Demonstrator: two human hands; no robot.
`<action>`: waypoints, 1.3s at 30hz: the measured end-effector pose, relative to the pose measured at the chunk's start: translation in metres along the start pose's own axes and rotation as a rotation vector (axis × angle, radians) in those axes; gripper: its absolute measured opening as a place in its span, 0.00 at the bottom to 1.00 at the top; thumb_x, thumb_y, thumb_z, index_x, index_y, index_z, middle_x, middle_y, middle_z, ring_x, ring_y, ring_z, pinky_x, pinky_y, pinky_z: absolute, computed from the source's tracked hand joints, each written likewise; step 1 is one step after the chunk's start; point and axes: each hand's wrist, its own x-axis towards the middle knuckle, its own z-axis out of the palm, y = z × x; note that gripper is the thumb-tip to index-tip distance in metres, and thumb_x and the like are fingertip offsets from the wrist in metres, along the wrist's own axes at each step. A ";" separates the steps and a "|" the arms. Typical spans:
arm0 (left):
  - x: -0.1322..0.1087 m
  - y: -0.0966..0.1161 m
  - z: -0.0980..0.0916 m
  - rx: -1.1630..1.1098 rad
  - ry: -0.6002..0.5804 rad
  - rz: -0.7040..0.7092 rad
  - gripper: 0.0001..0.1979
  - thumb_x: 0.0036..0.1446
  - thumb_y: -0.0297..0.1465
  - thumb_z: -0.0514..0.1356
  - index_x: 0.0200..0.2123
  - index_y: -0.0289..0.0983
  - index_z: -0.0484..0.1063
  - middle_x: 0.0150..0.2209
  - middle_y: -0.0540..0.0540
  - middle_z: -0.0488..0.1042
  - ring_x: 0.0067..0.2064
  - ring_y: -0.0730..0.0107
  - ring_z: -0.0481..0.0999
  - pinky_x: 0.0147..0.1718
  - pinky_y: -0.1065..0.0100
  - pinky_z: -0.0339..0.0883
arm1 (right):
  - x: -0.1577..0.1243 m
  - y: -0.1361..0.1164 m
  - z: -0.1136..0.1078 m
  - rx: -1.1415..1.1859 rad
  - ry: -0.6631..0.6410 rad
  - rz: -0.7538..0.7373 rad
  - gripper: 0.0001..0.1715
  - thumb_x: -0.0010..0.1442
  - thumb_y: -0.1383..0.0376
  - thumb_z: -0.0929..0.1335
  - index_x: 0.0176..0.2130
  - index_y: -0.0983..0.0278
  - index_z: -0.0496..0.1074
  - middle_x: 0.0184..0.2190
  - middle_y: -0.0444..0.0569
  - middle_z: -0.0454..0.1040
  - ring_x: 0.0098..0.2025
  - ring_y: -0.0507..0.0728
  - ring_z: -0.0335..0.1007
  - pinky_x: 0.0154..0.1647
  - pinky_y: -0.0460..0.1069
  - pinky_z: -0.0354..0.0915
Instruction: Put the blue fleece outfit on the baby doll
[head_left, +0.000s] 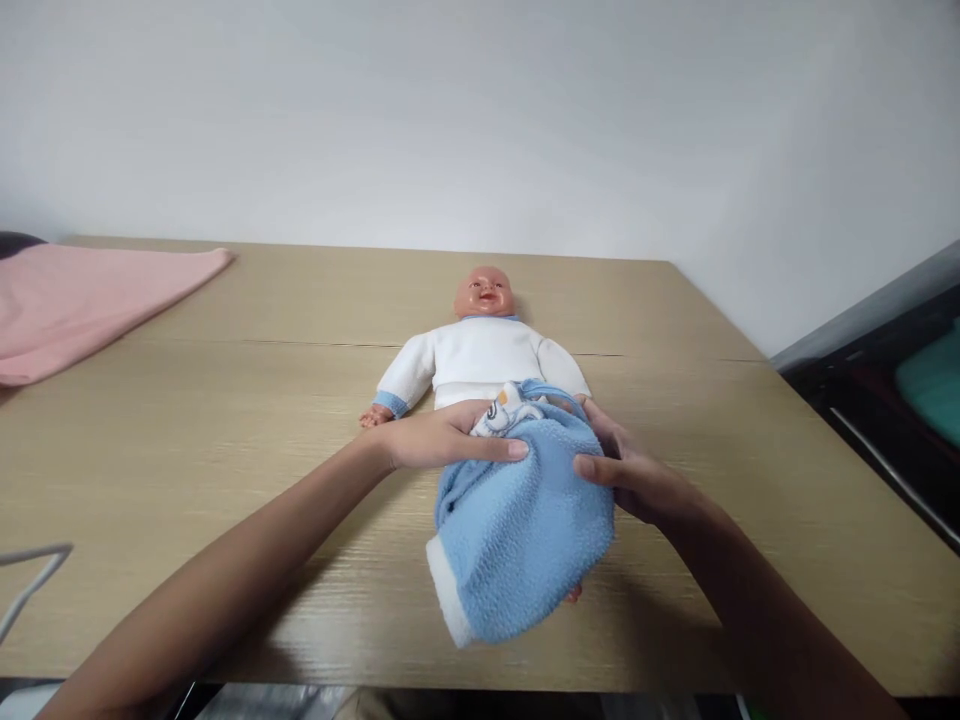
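Observation:
A baby doll (480,345) in a white top lies on its back on a light wooden table (225,440), head toward the wall. Light blue knitted trousers (521,530) with a white cuff cover its lower body. My left hand (442,438) grips the left side of the trousers' waistband at the doll's waist, thumb on top. On the right side of the waistband, my right hand (626,470) pinches the cloth. One of the doll's bare hands (373,416) rests beside my left wrist.
A pink cloth (82,300) lies at the table's far left. A white hanger wire (30,580) pokes in at the lower left edge. A dark shelf with a teal item (934,385) stands to the right. A plain wall is behind.

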 end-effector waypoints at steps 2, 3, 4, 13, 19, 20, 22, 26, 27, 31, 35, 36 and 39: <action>0.000 0.000 0.001 -0.011 0.012 0.004 0.27 0.71 0.49 0.69 0.68 0.47 0.77 0.65 0.44 0.81 0.67 0.50 0.79 0.69 0.50 0.70 | 0.001 -0.001 0.001 0.023 -0.001 -0.001 0.48 0.58 0.48 0.84 0.68 0.58 0.67 0.67 0.58 0.75 0.60 0.65 0.79 0.55 0.54 0.78; -0.001 0.000 0.001 -0.018 0.017 0.000 0.27 0.71 0.48 0.69 0.68 0.46 0.77 0.65 0.43 0.81 0.67 0.49 0.79 0.69 0.50 0.69 | 0.000 -0.001 0.001 0.022 -0.009 0.008 0.49 0.58 0.48 0.84 0.68 0.59 0.67 0.67 0.58 0.75 0.60 0.65 0.79 0.54 0.53 0.78; -0.001 0.000 0.002 -0.023 0.024 -0.008 0.26 0.71 0.48 0.69 0.67 0.46 0.77 0.65 0.43 0.81 0.67 0.49 0.78 0.69 0.50 0.70 | 0.000 -0.002 0.002 0.007 -0.028 0.030 0.51 0.58 0.48 0.84 0.70 0.59 0.66 0.67 0.58 0.75 0.60 0.65 0.79 0.54 0.53 0.78; -0.001 0.002 0.004 0.019 -0.046 -0.058 0.21 0.69 0.49 0.71 0.53 0.40 0.79 0.53 0.45 0.83 0.56 0.54 0.82 0.55 0.60 0.75 | -0.011 -0.012 0.003 -0.174 -0.278 0.333 0.58 0.56 0.51 0.86 0.75 0.57 0.65 0.62 0.55 0.82 0.57 0.65 0.83 0.52 0.52 0.81; -0.003 -0.001 -0.002 -0.024 -0.155 -0.042 0.28 0.61 0.44 0.78 0.59 0.41 0.78 0.56 0.45 0.83 0.58 0.54 0.82 0.57 0.58 0.77 | -0.012 -0.013 0.006 -0.132 -0.401 0.314 0.31 0.60 0.47 0.83 0.50 0.66 0.80 0.38 0.49 0.84 0.39 0.58 0.83 0.40 0.48 0.80; -0.002 -0.001 -0.002 -0.026 -0.159 -0.048 0.26 0.62 0.44 0.77 0.58 0.41 0.79 0.57 0.45 0.83 0.58 0.53 0.82 0.58 0.58 0.77 | -0.013 -0.013 0.009 -0.109 -0.448 0.295 0.27 0.64 0.47 0.81 0.46 0.66 0.80 0.34 0.48 0.83 0.36 0.56 0.82 0.38 0.48 0.79; -0.001 -0.001 -0.001 -0.025 -0.161 -0.073 0.23 0.63 0.45 0.76 0.56 0.40 0.81 0.56 0.45 0.84 0.58 0.53 0.83 0.59 0.57 0.77 | -0.016 -0.012 0.017 -0.062 -0.467 0.265 0.23 0.69 0.48 0.78 0.45 0.65 0.78 0.32 0.46 0.81 0.32 0.54 0.80 0.35 0.46 0.77; -0.001 0.002 -0.002 0.065 -0.145 -0.177 0.23 0.62 0.48 0.76 0.53 0.40 0.83 0.52 0.46 0.86 0.56 0.52 0.84 0.56 0.59 0.77 | -0.020 -0.011 0.023 -0.026 -0.357 0.239 0.31 0.67 0.50 0.80 0.59 0.64 0.74 0.35 0.47 0.84 0.34 0.56 0.84 0.35 0.47 0.78; -0.001 0.003 -0.003 0.112 -0.128 -0.201 0.24 0.62 0.49 0.76 0.52 0.40 0.83 0.51 0.47 0.86 0.56 0.52 0.84 0.55 0.59 0.77 | -0.020 -0.011 0.022 -0.048 -0.338 0.234 0.34 0.65 0.50 0.81 0.60 0.63 0.74 0.38 0.48 0.85 0.38 0.58 0.85 0.38 0.47 0.79; -0.002 0.009 -0.001 0.240 -0.080 -0.216 0.23 0.64 0.52 0.73 0.51 0.41 0.84 0.51 0.48 0.86 0.56 0.53 0.83 0.55 0.61 0.76 | -0.018 -0.017 0.020 -0.196 -0.283 0.241 0.44 0.61 0.49 0.83 0.68 0.60 0.74 0.60 0.55 0.83 0.58 0.65 0.83 0.53 0.53 0.81; -0.002 0.009 -0.003 0.164 -0.150 -0.156 0.20 0.67 0.49 0.72 0.53 0.41 0.84 0.55 0.46 0.85 0.59 0.52 0.83 0.59 0.59 0.77 | -0.018 -0.018 0.021 -0.223 -0.267 0.268 0.45 0.59 0.49 0.84 0.68 0.59 0.76 0.58 0.53 0.84 0.56 0.65 0.83 0.51 0.54 0.81; -0.002 0.007 -0.005 0.115 -0.210 -0.144 0.21 0.64 0.47 0.74 0.53 0.41 0.83 0.55 0.45 0.85 0.59 0.51 0.83 0.59 0.58 0.78 | -0.018 -0.017 0.021 -0.203 -0.277 0.257 0.40 0.59 0.49 0.83 0.64 0.61 0.79 0.53 0.52 0.85 0.52 0.63 0.83 0.48 0.52 0.81; -0.002 0.000 -0.012 -0.061 -0.456 -0.115 0.25 0.56 0.39 0.80 0.54 0.38 0.82 0.56 0.41 0.86 0.58 0.48 0.85 0.58 0.56 0.81 | -0.020 -0.011 0.017 -0.115 -0.302 0.214 0.26 0.62 0.49 0.82 0.51 0.64 0.84 0.40 0.47 0.83 0.40 0.55 0.79 0.40 0.45 0.76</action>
